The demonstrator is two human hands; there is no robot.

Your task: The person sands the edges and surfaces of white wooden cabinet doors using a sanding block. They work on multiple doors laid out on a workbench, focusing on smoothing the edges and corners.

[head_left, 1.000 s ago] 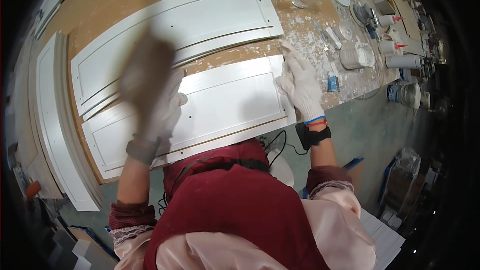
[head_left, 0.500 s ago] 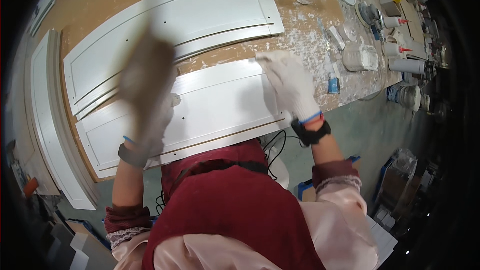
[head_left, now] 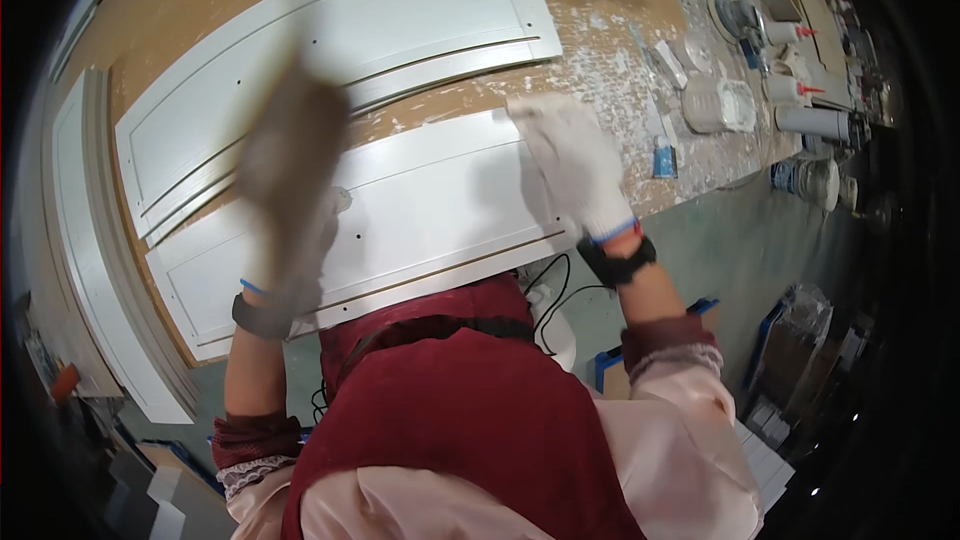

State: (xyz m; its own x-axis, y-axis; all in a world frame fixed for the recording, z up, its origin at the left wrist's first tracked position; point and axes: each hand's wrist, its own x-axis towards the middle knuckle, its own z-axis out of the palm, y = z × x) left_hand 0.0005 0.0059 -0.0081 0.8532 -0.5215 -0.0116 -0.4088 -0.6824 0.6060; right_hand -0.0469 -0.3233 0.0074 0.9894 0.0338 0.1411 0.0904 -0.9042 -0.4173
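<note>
My right hand [head_left: 580,165], in a white knit glove, is over the right end of the nearer white panel [head_left: 430,205]. Its fingers are bent together by the panel's far corner; what they hold, if anything, is hidden. A shadow falls on the panel beside that hand. My left hand [head_left: 308,265] is over the left half of the same panel, mostly covered by a brown blurred patch [head_left: 295,145]. Only a pale tip [head_left: 342,199] shows past the patch, so its fingers cannot be made out. Beyond lies a second white panel [head_left: 330,50] with grooves and small dark holes.
The brown bench [head_left: 455,100] is spattered with white. Stacked white panels [head_left: 105,260] stand at the left. On the right are a white-filled tub [head_left: 738,106], a small blue box [head_left: 664,160], bottles with red tips [head_left: 785,90] and a grey cylinder [head_left: 812,121]. Dark cables [head_left: 550,310] hang near my apron.
The whole view has shifted slightly, so the panels sit a little higher and further left. Both hands keep about the same places over the nearer panel.
</note>
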